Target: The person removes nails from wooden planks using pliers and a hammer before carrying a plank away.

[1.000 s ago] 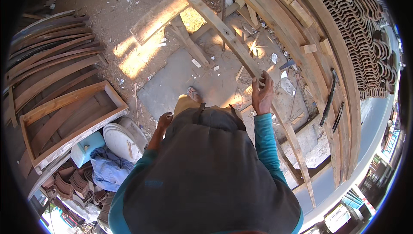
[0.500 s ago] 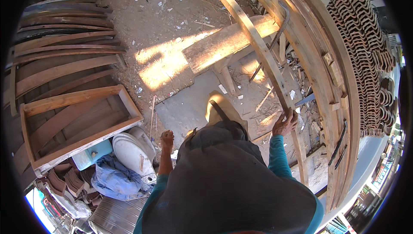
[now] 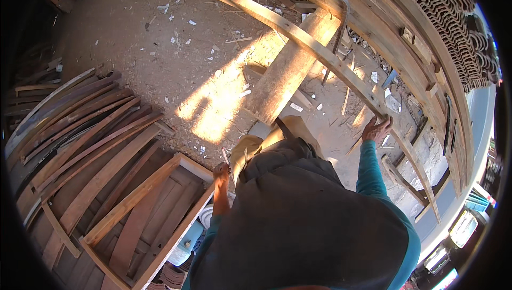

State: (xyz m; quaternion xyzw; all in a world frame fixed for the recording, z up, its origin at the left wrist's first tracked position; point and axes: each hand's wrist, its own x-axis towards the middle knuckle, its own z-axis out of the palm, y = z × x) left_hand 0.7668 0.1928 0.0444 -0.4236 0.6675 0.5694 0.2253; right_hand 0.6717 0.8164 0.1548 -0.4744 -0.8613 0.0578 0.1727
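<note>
My right hand [image 3: 377,129] is closed around the edge of a long, slightly curved wooden strip [image 3: 320,50], nearer its lower right end. The strip slants up and leftward, passing above a thick wooden plank [image 3: 290,77] in front of me. At my left side my left hand [image 3: 221,172] hangs with its fingers curled, and nothing shows in it. It is close to the corner of a rectangular wooden frame [image 3: 133,204]. A curved metal bar [image 3: 341,29] leans by the far end of the plank.
Curved boards [image 3: 101,135] lie stacked on the left. Long curved beams [image 3: 394,50] run along the right, with stacked roof tiles [image 3: 437,23] behind them. Wood scraps and white chips litter the dirt floor [image 3: 133,39]. A light blue container [image 3: 186,242] sits beside the frame.
My view has turned rightward, so the surroundings appear swung counterclockwise. The strip's far end now shows at the upper left. My right hand still grips it; the wooden frame is now nearer my left hand.
</note>
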